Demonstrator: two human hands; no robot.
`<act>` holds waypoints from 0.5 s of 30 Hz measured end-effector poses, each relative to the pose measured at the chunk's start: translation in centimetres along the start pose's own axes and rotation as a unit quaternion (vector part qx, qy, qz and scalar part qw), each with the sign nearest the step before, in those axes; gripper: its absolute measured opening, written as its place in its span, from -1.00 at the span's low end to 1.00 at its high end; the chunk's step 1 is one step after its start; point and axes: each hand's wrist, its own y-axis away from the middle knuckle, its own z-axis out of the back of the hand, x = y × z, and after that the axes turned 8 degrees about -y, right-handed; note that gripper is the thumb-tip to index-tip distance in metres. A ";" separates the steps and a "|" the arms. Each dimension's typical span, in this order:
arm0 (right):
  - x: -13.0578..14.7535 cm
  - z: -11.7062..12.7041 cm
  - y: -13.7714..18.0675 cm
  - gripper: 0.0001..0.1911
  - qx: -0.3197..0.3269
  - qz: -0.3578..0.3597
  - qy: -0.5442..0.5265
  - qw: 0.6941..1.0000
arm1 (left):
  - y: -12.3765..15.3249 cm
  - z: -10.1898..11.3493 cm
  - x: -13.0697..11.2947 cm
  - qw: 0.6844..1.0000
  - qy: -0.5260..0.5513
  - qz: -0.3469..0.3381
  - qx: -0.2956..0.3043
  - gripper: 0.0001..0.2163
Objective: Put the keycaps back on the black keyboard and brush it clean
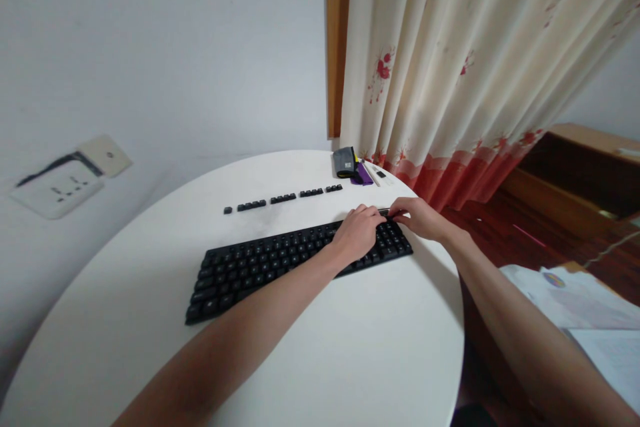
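A black keyboard (270,260) lies slantwise on the round white table (320,347). My left hand (356,233) rests over its right part, fingers curled at the far edge and thumb reaching toward the number pad. At the keyboard's far right corner, my right hand (413,215) has its fingers pinched together; what is between them is too small to make out. Beyond the keyboard, loose black keycaps (283,198) stand in a row of small groups, with a single keycap (228,210) at the left end.
Near the table's far edge lie a folded grey cloth (344,162), a purple cloth (363,174), a thin white stick (371,173) and a small black piece (381,174). A patterned curtain (425,67) hangs behind. Papers (575,300) lie at right; a wall socket (63,187) is at left.
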 end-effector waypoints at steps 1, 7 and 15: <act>0.1 0.0 0.0 -0.88 -0.001 0.003 0.003 1.000 | 0.0 0.0 0.0 1.000 0.001 -0.001 0.000 -0.60; 0.3 -0.5 0.1 -0.80 -0.006 0.022 0.029 0.999 | 0.0 0.1 -0.1 1.000 0.004 0.004 0.006 -0.60; 1.9 -2.2 2.3 -0.43 -0.068 -0.009 0.167 0.984 | 0.0 0.1 -0.2 1.000 -0.008 0.004 0.005 -0.61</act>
